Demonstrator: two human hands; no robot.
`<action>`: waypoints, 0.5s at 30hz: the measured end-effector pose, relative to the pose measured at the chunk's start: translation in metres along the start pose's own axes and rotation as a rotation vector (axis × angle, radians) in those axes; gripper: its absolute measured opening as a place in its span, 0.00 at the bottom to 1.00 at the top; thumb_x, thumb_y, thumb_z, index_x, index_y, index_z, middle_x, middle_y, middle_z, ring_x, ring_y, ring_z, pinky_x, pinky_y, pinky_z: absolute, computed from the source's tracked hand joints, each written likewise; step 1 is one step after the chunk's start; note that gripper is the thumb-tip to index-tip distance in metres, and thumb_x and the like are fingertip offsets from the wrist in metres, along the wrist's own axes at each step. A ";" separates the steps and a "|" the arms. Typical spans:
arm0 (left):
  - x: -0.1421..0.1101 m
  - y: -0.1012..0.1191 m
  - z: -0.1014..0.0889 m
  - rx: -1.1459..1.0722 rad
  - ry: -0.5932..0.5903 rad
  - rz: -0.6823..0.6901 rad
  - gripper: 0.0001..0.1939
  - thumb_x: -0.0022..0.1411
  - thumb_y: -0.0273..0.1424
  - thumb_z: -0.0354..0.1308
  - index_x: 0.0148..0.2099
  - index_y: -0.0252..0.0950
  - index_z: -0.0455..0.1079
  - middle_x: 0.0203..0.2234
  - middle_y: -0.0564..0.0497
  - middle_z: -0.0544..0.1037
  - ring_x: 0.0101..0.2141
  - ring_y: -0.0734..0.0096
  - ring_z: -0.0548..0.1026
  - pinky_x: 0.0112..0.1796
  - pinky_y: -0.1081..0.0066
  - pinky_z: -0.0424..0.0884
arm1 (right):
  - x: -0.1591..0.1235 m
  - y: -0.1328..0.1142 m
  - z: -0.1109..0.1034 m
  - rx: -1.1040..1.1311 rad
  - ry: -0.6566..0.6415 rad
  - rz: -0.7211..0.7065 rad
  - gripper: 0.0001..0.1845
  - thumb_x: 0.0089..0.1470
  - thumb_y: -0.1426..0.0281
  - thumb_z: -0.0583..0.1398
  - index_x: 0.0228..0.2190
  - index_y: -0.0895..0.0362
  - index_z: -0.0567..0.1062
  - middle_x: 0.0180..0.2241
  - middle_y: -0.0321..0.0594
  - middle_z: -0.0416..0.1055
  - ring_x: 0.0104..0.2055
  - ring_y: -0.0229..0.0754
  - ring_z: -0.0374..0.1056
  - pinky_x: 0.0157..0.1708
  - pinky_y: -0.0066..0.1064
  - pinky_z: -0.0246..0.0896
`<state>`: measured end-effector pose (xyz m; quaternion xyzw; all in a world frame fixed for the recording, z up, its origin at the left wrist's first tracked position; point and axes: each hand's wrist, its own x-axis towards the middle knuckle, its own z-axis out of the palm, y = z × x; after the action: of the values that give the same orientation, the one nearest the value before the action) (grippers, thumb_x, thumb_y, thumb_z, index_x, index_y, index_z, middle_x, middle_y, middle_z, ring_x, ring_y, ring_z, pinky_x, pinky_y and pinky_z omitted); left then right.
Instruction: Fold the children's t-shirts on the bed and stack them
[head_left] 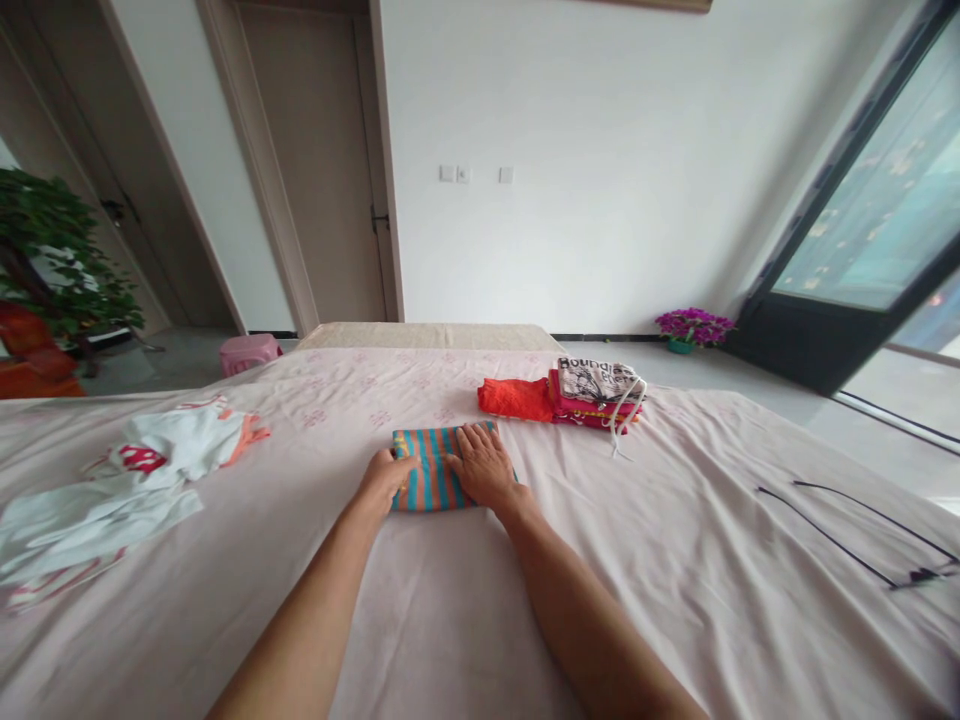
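Observation:
A folded garment with teal and orange stripes (436,470) lies flat on the pale pink bedsheet (442,620). At its left edge is my left hand (384,476), thumb on top of the fabric and the other fingers curled round the side, partly hidden. My right hand (484,466) rests palm down on the right part of the garment, its fingers stretched out. Just beyond it sits a stack of folded clothes (596,410), with a printed grey piece with white drawstrings on top. A bright red garment (516,398) touches the left side of that stack.
Crumpled white clothes (169,445) with red and orange parts lie at the left. Black-framed glasses (921,577) lie at the right. Beyond the bed are a pink stool (250,352), a leafy plant (60,265), purple flowers (694,326) and a closed door (315,170).

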<state>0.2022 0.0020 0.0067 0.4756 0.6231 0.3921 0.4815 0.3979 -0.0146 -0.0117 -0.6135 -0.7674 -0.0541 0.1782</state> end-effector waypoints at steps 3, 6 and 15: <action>-0.001 -0.002 -0.004 -0.152 -0.036 -0.058 0.10 0.50 0.33 0.66 0.34 0.34 0.72 0.23 0.47 0.81 0.31 0.58 0.81 0.31 0.68 0.75 | -0.001 -0.005 -0.005 0.021 -0.032 -0.068 0.32 0.66 0.54 0.48 0.63 0.60 0.62 0.66 0.49 0.56 0.69 0.52 0.47 0.68 0.47 0.34; -0.002 -0.003 -0.026 -0.277 -0.065 -0.117 0.08 0.51 0.30 0.66 0.33 0.33 0.73 0.22 0.47 0.80 0.28 0.60 0.81 0.29 0.68 0.76 | -0.004 -0.012 -0.009 0.072 -0.101 -0.150 0.31 0.66 0.55 0.50 0.63 0.58 0.63 0.66 0.47 0.57 0.68 0.49 0.49 0.68 0.44 0.36; 0.002 0.034 -0.086 -0.249 -0.153 -0.033 0.10 0.49 0.27 0.66 0.36 0.33 0.73 0.25 0.46 0.81 0.27 0.61 0.80 0.29 0.69 0.75 | 0.008 -0.013 -0.028 0.540 -0.023 -0.013 0.15 0.62 0.65 0.55 0.46 0.52 0.77 0.50 0.43 0.75 0.54 0.44 0.68 0.56 0.37 0.58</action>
<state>0.1255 0.0094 0.0579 0.4305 0.5388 0.4212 0.5890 0.3895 -0.0191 0.0190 -0.5394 -0.7599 0.1586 0.3261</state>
